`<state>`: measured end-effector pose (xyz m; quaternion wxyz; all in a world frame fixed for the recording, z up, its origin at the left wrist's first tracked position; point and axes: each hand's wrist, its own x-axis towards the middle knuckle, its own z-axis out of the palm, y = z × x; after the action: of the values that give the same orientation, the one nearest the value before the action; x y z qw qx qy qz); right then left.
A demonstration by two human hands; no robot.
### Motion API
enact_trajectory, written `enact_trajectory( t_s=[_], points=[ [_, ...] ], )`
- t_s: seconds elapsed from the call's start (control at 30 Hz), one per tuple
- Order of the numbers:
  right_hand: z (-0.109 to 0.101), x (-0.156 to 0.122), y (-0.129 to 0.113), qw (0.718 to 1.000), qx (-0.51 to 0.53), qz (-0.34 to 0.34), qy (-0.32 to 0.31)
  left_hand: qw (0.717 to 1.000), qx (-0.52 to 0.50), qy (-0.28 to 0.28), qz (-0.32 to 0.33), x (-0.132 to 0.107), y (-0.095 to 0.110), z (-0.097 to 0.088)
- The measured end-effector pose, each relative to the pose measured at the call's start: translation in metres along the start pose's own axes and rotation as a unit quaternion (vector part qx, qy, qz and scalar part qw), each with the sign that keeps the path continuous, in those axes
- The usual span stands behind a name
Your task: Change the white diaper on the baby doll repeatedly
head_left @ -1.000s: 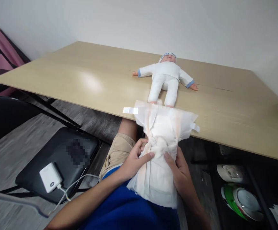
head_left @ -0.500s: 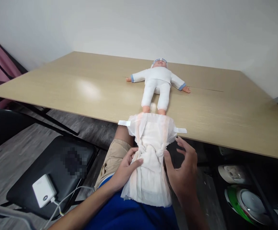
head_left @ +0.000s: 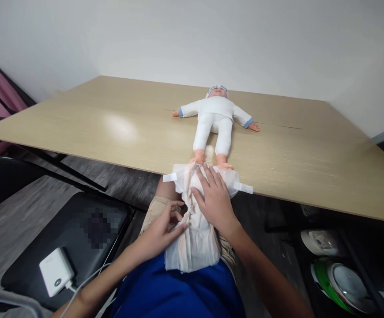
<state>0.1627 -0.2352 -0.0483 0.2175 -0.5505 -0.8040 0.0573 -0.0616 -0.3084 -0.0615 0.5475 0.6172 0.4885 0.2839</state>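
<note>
A white diaper (head_left: 192, 249) lies opened out across my lap, its far end against the table's front edge. White fastening tabs stick out at both far corners, the left tab (head_left: 170, 177) and the right tab (head_left: 245, 188). My right hand (head_left: 213, 194) rests flat on the diaper's upper middle, fingers spread and pointing toward the table. At the diaper's left edge is my left hand (head_left: 163, 227), thumb touching the material and fingers loosely bent apart. Beyond them a baby doll (head_left: 216, 112) in white clothes lies on its back, feet close to the diaper's far end.
The wooden table (head_left: 139, 141) stretches ahead to the wall. On my left, a black chair seat (head_left: 69, 238) carries a white power bank (head_left: 56, 271) with a cable. Below the table at right are a green-and-white round object (head_left: 340, 282) and a pale rounded object (head_left: 321, 242).
My right hand has moved from beside the diaper's right edge onto its upper middle and flattened there. My left hand has shifted slightly left, its thumb now nearer the diaper's edge.
</note>
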Motion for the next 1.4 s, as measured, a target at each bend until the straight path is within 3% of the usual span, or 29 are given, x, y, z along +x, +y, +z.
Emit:
enact_trajectory(
  t_s=[0.07,0.17,0.23,0.33,0.43,0.5,0.6,0.67,0.77,1.0,1.1,1.2,1.4],
  points=[
    [-0.002,0.000,0.000,1.000,0.001,-0.001,0.003,0.994,0.095,0.010,0.061,0.009,0.010,-0.019],
    [-0.005,0.000,0.000,1.000,0.001,-0.003,0.000,0.966,0.189,0.053,0.169,0.033,0.041,-0.053],
    [-0.006,0.001,0.000,1.000,-0.002,-0.004,-0.003,0.930,0.253,0.094,0.251,0.059,0.066,-0.076],
    [-0.006,0.001,0.000,1.000,-0.003,-0.005,-0.004,0.853,0.366,0.087,0.363,0.117,0.097,-0.099],
    [-0.006,0.000,0.000,1.000,0.009,-0.005,0.000,0.803,0.441,0.011,0.402,0.185,0.110,-0.103],
    [-0.007,0.000,0.001,1.000,0.018,-0.004,0.002,0.769,0.479,-0.067,0.418,0.225,0.112,-0.098],
    [-0.008,0.000,0.000,1.000,0.027,0.002,-0.002,0.710,0.514,-0.182,0.445,0.266,0.115,-0.086],
    [-0.009,0.001,0.000,0.999,0.035,0.007,-0.003,0.692,0.508,-0.227,0.461,0.282,0.119,-0.079],
    [-0.011,0.002,0.001,0.999,0.050,0.012,-0.002,0.704,0.452,-0.245,0.490,0.296,0.123,-0.070],
    [-0.013,0.007,0.013,0.999,0.037,0.001,-0.028,0.764,0.309,-0.220,0.522,0.308,0.135,-0.057],
    [-0.016,0.020,0.025,0.998,0.033,-0.022,-0.053,0.766,0.300,-0.224,0.522,0.305,0.155,-0.064],
    [-0.019,0.040,0.038,0.997,0.033,-0.032,-0.070,0.774,0.298,-0.190,0.525,0.302,0.180,-0.075],
    [-0.018,0.079,0.060,0.996,0.021,-0.037,-0.080,0.832,0.203,-0.145,0.495,0.310,0.220,-0.093]
  ],
)
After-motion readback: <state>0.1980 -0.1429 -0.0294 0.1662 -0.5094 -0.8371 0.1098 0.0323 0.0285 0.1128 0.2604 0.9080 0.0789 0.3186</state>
